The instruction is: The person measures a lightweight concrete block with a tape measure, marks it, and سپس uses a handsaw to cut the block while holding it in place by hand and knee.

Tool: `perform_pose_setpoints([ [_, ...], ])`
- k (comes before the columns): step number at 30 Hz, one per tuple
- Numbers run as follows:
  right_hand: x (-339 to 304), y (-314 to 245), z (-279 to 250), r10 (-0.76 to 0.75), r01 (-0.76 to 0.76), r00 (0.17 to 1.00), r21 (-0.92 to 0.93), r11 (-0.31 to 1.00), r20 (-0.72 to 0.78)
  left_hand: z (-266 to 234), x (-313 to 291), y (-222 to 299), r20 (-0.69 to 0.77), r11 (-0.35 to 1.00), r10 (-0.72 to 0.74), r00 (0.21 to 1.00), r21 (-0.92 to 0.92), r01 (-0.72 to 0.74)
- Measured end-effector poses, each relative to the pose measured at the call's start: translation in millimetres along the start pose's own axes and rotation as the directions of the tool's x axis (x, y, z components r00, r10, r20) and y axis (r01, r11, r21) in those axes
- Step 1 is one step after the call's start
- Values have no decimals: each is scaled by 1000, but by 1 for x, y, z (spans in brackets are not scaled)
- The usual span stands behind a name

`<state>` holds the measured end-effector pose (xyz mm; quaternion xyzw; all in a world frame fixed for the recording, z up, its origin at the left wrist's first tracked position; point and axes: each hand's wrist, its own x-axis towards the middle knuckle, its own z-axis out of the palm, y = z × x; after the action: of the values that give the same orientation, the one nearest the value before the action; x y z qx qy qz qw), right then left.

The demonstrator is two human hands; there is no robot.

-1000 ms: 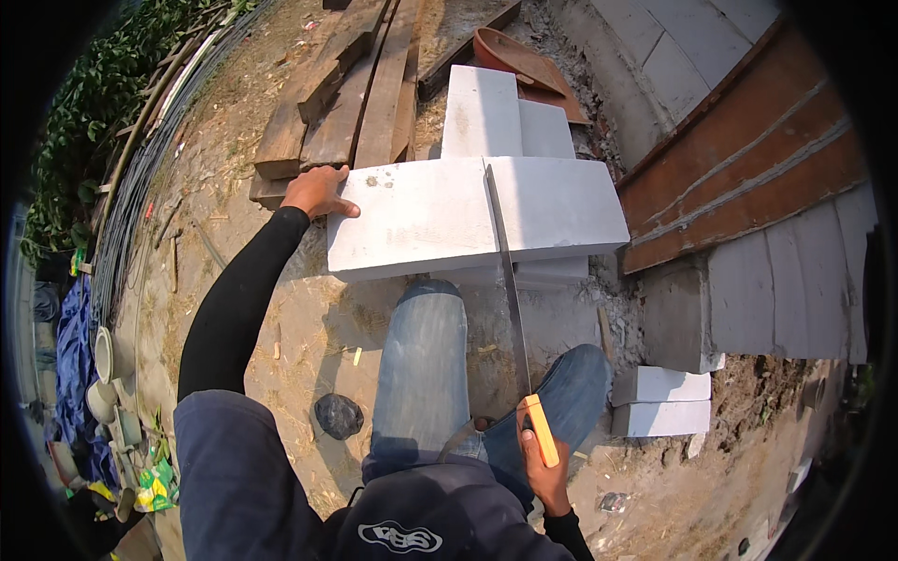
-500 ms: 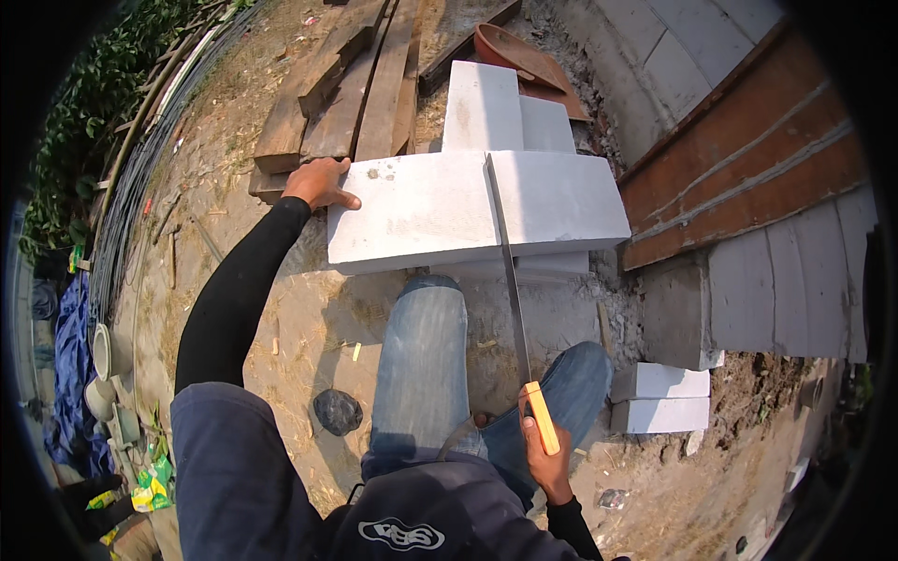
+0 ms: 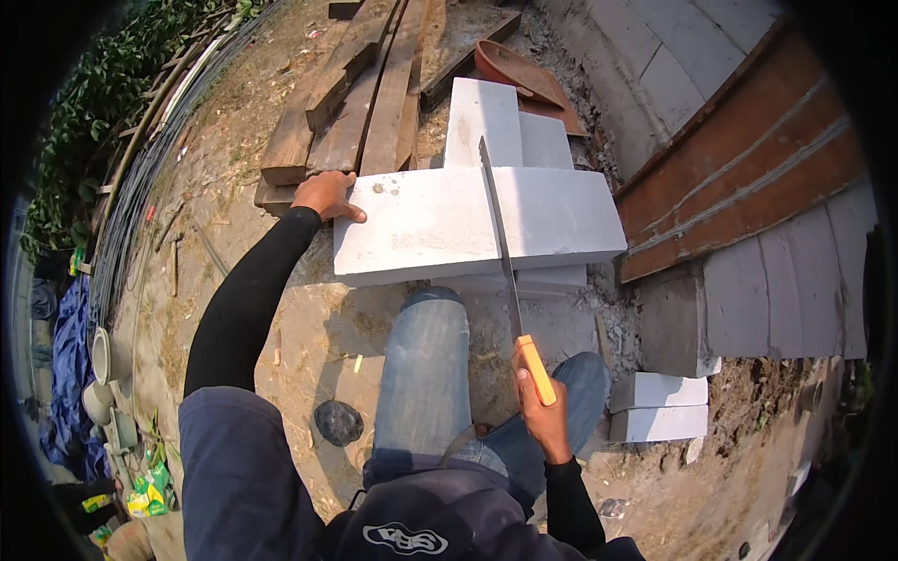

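A long white lightweight concrete block (image 3: 421, 220) lies across other white blocks in front of my knees. My left hand (image 3: 329, 196) grips its left end, the thumb on the upper face and the fingers at the far corner. In my right hand (image 3: 545, 411) is the yellow-orange handle of a hand saw (image 3: 508, 271). Its blade lies across the block right of the middle, with the tip past the far edge. Whether the teeth sit in a groove cannot be seen well. Beneath and behind, an upright-looking white block (image 3: 483, 123) and another white block (image 3: 545, 140) stick out.
Wooden beams (image 3: 365, 103) lie at the far left of the block. A reddish pan (image 3: 516, 70) stands behind the blocks. To the right are a brown board (image 3: 739, 159) and a grey block wall (image 3: 786, 280). Two small white blocks (image 3: 659, 421) and a dark bag-like lump (image 3: 338, 424) lie nearby.
My right hand has pushed the saw forward and away from me, so its tip now reaches beyond the block's far edge. The left hand keeps its hold; the whole view has shifted slightly.
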<state>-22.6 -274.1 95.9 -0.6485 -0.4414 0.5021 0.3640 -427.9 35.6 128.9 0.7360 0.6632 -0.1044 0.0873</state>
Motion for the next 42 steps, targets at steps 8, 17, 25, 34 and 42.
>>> perform_pose_setpoints([
  [8, -95, 17, -17, 25, -32, 998, -137, 990, -56, 10, -5, -7, -3, 1000, -23, 1000, -16, 23],
  [17, 14, 0, 11, 18, -18, 1000, -3, 1000, 7, 12, -7, -6, 51, 999, -22, 998, 26, 20],
  [25, -26, 10, 0, -37, 34, 998, -67, 997, -48, -2, -4, 0, 34, 1000, -8, 999, 29, 7],
  [34, -76, 24, -6, -29, 23, 997, -82, 996, -71, 2, 0, -6, 51, 1000, -20, 998, 20, 19],
  [42, 12, 3, 8, 38, -38, 999, 39, 999, 7, 5, 1, -2, 77, 998, -49, 996, 31, 47],
])
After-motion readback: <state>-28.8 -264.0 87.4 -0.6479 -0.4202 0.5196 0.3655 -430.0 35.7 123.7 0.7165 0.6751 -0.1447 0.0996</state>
